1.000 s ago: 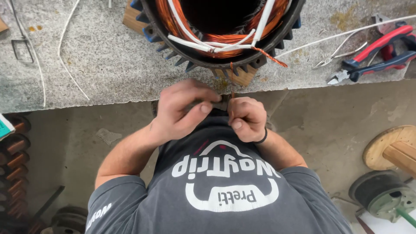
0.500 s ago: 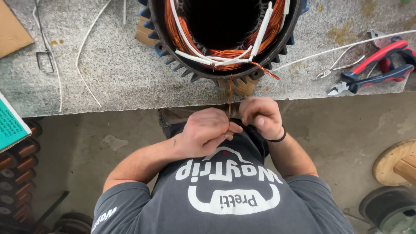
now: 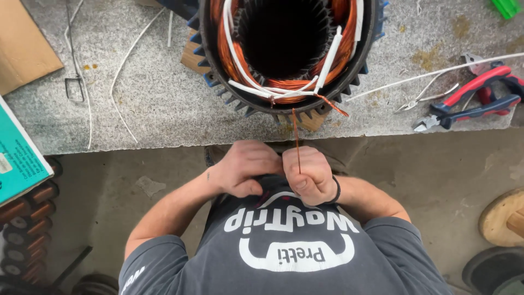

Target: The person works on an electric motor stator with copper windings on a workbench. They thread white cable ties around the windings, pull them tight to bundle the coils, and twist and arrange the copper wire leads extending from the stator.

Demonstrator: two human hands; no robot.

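A large motor stator [image 3: 289,54] with copper windings and white insulating sleeves lies on the grey stone bench [image 3: 164,109]. A thin copper wire [image 3: 296,136] runs straight down from its lower rim to my hands. My right hand [image 3: 312,176], with a dark band at the wrist, is closed on the wire's lower end. My left hand [image 3: 245,166] presses against the right one, fingers curled; whether it grips the wire too I cannot tell. Both hands hover just below the bench edge, in front of my grey shirt.
Red-and-blue handled pliers [image 3: 472,101] and small snips [image 3: 426,98] lie at the right of the bench. Loose white cords [image 3: 123,71] and brown cardboard [image 3: 24,46] lie at the left. A teal box [image 3: 19,158], copper spools [image 3: 22,218] and a wooden reel [image 3: 505,218] sit below.
Both hands have come down from the bench edge toward my chest and closed together. The copper wire now hangs taut from the stator to my right hand.
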